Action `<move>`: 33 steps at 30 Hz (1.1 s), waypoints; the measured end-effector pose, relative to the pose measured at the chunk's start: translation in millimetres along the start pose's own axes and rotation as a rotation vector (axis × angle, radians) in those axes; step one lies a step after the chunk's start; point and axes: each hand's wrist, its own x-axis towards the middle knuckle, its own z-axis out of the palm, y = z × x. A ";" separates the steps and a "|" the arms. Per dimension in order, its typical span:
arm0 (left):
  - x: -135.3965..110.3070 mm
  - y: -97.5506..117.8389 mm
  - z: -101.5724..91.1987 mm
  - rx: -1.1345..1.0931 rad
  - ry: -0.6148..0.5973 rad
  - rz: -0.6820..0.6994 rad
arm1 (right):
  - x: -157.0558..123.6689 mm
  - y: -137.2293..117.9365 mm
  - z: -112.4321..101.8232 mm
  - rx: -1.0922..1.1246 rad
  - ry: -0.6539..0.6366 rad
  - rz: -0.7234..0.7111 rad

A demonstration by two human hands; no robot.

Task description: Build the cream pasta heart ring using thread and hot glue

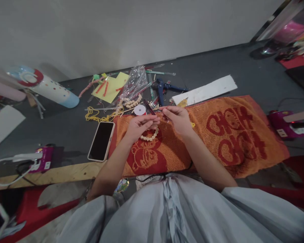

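My left hand [142,127] is held over the towel, its fingers extended together and the thumb pressed against them. A loop of small cream beads, like a bracelet [150,138], curves below these fingers; its upper part is hidden behind them. Close by on the right, my right hand [177,118] pinches thumb and forefinger together near the left fingertips. Whatever sits in that pinch is too small to make out. Just beyond the left hand stands a white-topped spool [140,110], with a dark slim tool [149,107] beside it.
An orange and red towel [218,135] covers the table's front. A phone [101,141] lies left, near yellow cord [93,114]. Behind are yellow paper [111,88], plastic bags [135,81], blue pliers [161,91] and a white strip [205,90]. A bottle [53,88] leans far left.
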 end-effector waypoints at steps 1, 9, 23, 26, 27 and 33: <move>0.4 -0.7 0.2 0.030 0.025 0.003 | -0.9 -0.1 0.6 -0.018 -0.020 0.012; 4.6 -1.2 -6.9 0.298 0.165 0.224 | -5.7 -1.3 2.2 -0.246 -0.248 0.061; 6.7 -4.2 -6.8 0.317 0.143 0.193 | -6.3 1.4 1.6 -0.441 -0.498 0.079; 6.5 -4.1 -5.4 0.261 0.138 0.140 | -6.8 0.1 1.0 -0.470 -0.514 0.081; 6.4 -3.8 -4.9 0.247 0.134 0.129 | -6.9 -0.6 0.9 -0.479 -0.517 0.082; 5.6 -0.4 -2.6 0.247 0.126 0.117 | -8.0 -1.9 1.5 -0.487 -0.522 0.094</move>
